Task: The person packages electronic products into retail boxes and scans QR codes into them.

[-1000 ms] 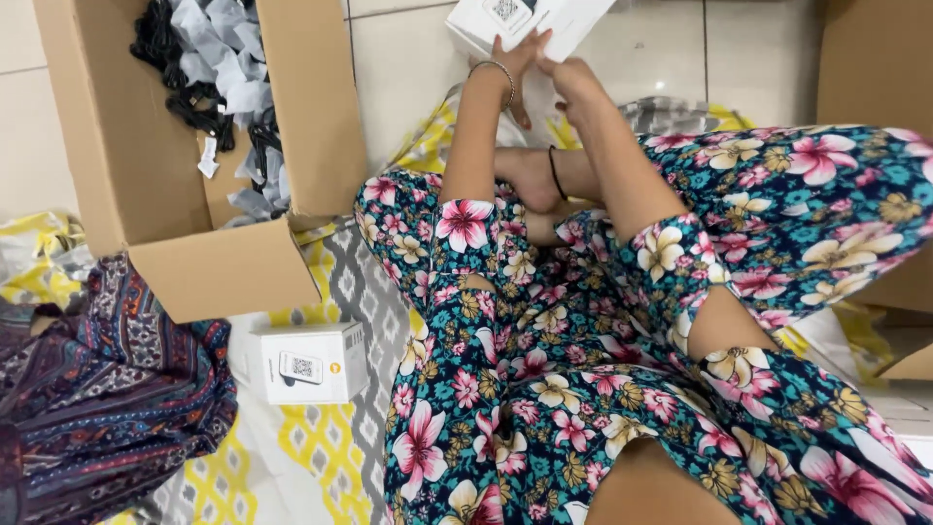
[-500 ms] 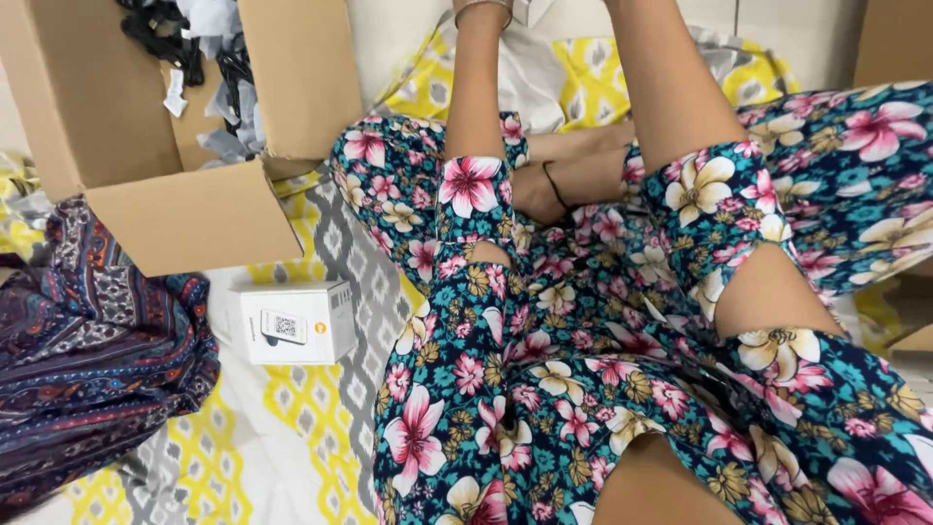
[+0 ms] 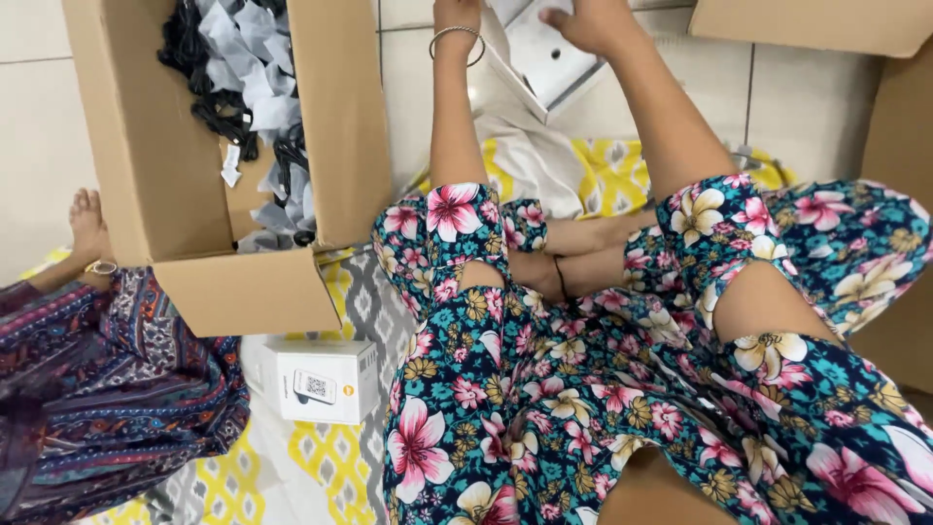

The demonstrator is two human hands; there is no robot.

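Top centre of frame: I've got a white open carton up at arm's length, its flap hanging toward me, pale inside showing, w/ a couple of small dark spots I can't identify. Right hand grips its upper right edge, fingers curled over the rim, thumb side toward the camera. Left hand is mostly cut off by the frame edge; wrist w/ a thin bangle sits just beside the carton's left flap, but whether those fingers pinch the flap or lie flat, I cannot tell.

My read: I'm mid-way thru opening or checking that carton, both arms stretched over my crossed legs in floral trousers. Next move, I judge, needs the left hand to get a firm hold on the loose flap while the right steadies the body, since the carton hangs off the floor w/ nothing under it.

Outward: yellow-and-grey patterned mat under me on a tiled floor. Upper left, a big brown cardboard box holds black cables and grey-white pouches. Lower left of it, a small closed white box lies on the mat. Far left, another person's foot and dark patterned garment. More brown cardboard at right edge.
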